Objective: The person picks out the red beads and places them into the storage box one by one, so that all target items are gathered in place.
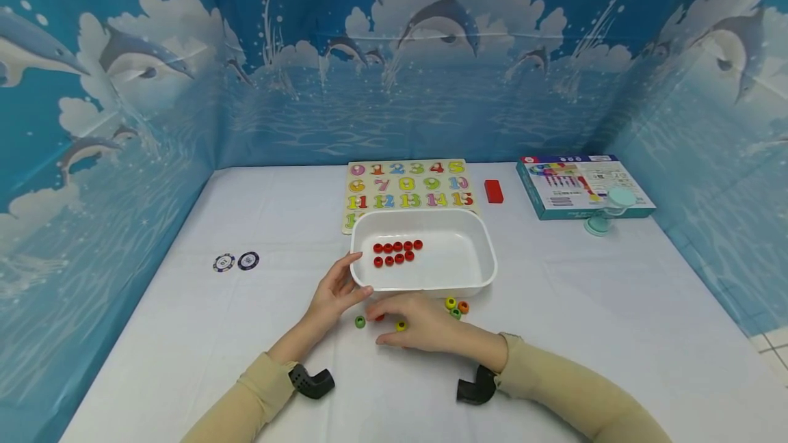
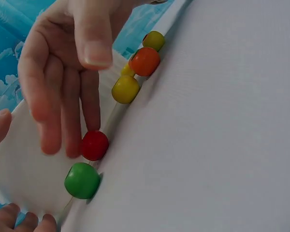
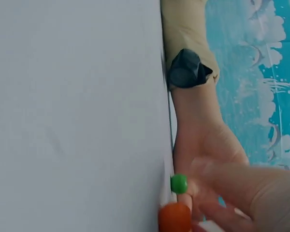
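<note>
A white tray has several red beads in two rows in its left half. My left hand holds its near left corner, fingers along the left side and thumb at the front. Just in front of the tray, my right hand reaches palm-down over loose beads, thumb apart from the fingers. Its fingertips are right at a red bead; a yellow bead shows between thumb and fingers. A green bead lies between the two hands.
Beyond the right hand are a yellow bead, an orange bead and another green one. Behind the tray lie a number board and a red block. A box sits back right; two poker chips lie left.
</note>
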Demonstrator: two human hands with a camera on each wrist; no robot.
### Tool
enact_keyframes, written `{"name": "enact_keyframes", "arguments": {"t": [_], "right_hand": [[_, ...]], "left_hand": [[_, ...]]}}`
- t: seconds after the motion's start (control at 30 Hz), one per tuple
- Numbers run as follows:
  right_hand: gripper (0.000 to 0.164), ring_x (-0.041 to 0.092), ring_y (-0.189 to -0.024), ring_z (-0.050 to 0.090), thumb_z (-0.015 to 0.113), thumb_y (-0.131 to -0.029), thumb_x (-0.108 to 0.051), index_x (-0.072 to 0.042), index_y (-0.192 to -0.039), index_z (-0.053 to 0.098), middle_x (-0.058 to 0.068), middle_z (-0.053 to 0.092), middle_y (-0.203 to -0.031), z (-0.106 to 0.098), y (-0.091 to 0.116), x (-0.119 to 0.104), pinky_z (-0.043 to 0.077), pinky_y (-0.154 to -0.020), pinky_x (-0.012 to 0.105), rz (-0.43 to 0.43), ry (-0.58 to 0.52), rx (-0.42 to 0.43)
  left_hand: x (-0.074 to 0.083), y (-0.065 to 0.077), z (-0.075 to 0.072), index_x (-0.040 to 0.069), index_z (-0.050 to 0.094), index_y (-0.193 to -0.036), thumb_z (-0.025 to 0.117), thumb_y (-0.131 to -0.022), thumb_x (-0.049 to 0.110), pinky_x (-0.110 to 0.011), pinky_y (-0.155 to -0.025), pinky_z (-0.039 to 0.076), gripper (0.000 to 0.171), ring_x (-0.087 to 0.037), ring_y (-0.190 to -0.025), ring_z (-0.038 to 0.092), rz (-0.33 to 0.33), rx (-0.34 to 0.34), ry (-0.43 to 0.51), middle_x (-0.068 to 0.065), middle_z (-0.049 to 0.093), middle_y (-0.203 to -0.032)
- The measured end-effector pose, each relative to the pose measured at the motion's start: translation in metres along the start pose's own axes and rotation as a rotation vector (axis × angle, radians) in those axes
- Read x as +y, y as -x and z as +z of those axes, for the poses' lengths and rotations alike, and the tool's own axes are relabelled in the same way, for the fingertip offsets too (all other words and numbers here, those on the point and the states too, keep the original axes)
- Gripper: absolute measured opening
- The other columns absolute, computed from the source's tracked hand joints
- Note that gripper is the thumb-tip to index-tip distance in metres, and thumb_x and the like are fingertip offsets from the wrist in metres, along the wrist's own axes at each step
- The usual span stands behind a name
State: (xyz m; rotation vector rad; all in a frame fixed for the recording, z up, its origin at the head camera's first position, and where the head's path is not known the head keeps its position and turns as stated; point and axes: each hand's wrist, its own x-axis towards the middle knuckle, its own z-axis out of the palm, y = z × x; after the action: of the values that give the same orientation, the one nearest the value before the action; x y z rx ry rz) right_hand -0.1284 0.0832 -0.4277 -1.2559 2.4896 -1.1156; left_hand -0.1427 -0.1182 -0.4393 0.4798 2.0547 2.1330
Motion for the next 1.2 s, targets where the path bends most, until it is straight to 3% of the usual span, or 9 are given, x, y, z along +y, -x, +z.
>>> {"name": "enact_keyframes", "arguments": {"t": [0.23, 0.37, 0.53, 0.7, 0.83, 0.93, 1.07, 1.2], "right_hand": [[0.024, -0.001, -0.088, 0.055, 0.071, -0.077, -0.015, -0.017, -0.100, 0.067, -0.014, 0.063, -0.096, 0.011, 0.000, 0.011, 0.048, -0.073, 0.014, 0.012, 0.077, 0.047], [0.018, -0.002, -0.080, 0.055, 0.070, -0.078, -0.019, -0.018, -0.096, 0.068, -0.017, 0.063, -0.089, 0.001, 0.001, 0.004, 0.048, -0.070, 0.014, 0.031, 0.075, -0.016], [0.022, 0.002, -0.084, 0.057, 0.069, -0.078, -0.020, -0.018, -0.100, 0.066, -0.018, 0.061, -0.091, -0.042, -0.001, -0.014, 0.050, -0.077, 0.021, 0.016, -0.002, -0.181], [0.026, 0.010, -0.088, 0.058, 0.070, -0.078, -0.020, -0.023, -0.103, 0.064, -0.013, 0.062, -0.097, -0.096, -0.014, -0.014, 0.050, -0.079, 0.025, 0.020, -0.033, -0.190], [0.028, 0.011, -0.089, 0.059, 0.071, -0.077, -0.016, -0.017, -0.104, 0.064, -0.005, 0.062, -0.101, -0.129, -0.032, 0.005, 0.051, -0.081, 0.031, 0.058, -0.099, -0.149], [0.030, 0.014, -0.090, 0.060, 0.070, -0.077, -0.012, -0.008, -0.105, 0.062, 0.001, 0.062, -0.101, -0.143, -0.044, 0.026, 0.051, -0.081, 0.034, 0.108, -0.157, -0.137], [0.032, 0.018, -0.089, 0.060, 0.069, -0.077, -0.005, -0.001, -0.107, 0.060, 0.006, 0.063, -0.100, -0.145, -0.054, 0.054, 0.051, -0.079, 0.032, 0.197, -0.186, -0.177], [0.030, 0.017, -0.084, 0.060, 0.068, -0.077, -0.004, -0.003, -0.107, 0.061, 0.007, 0.063, -0.099, -0.137, -0.057, 0.079, 0.052, -0.074, 0.029, 0.281, -0.164, -0.252]], "left_hand": [[0.001, 0.000, 0.000, 0.008, 0.033, -0.135, 0.063, -0.081, 0.005, -0.028, -0.103, 0.027, 0.062, -0.017, -0.132, 0.017, -0.021, 0.004, -0.004, -0.008, 0.011, -0.147], [0.001, -0.001, 0.000, 0.005, 0.032, -0.135, 0.064, -0.081, 0.004, -0.028, -0.103, 0.027, 0.063, -0.018, -0.132, 0.017, -0.021, 0.005, 0.001, -0.009, 0.010, -0.147], [0.001, -0.001, 0.000, 0.002, 0.030, -0.136, 0.063, -0.081, 0.002, -0.027, -0.101, 0.029, 0.064, -0.022, -0.132, 0.018, -0.008, 0.003, 0.001, -0.012, 0.009, -0.147], [0.002, -0.001, 0.000, 0.005, 0.031, -0.136, 0.065, -0.080, 0.004, -0.023, -0.098, 0.033, 0.065, -0.024, -0.131, 0.019, -0.029, 0.015, 0.003, -0.010, 0.011, -0.147], [0.002, -0.001, 0.000, 0.005, 0.030, -0.136, 0.065, -0.080, 0.004, -0.021, -0.098, 0.033, 0.066, -0.026, -0.131, 0.020, -0.055, 0.020, 0.021, -0.009, 0.009, -0.147], [0.002, -0.001, 0.000, 0.006, 0.030, -0.137, 0.065, -0.080, 0.004, -0.022, -0.099, 0.032, 0.066, -0.027, -0.131, 0.021, -0.064, 0.021, 0.026, -0.009, 0.009, -0.147], [0.002, -0.001, 0.000, 0.007, 0.031, -0.136, 0.065, -0.080, 0.005, -0.024, -0.099, 0.032, 0.066, -0.027, -0.130, 0.022, -0.066, 0.021, 0.029, -0.010, 0.009, -0.147], [0.001, -0.001, 0.001, 0.008, 0.032, -0.136, 0.065, -0.080, 0.005, -0.024, -0.099, 0.032, 0.064, -0.029, -0.130, 0.022, -0.062, 0.018, 0.037, -0.011, 0.009, -0.147]]}}
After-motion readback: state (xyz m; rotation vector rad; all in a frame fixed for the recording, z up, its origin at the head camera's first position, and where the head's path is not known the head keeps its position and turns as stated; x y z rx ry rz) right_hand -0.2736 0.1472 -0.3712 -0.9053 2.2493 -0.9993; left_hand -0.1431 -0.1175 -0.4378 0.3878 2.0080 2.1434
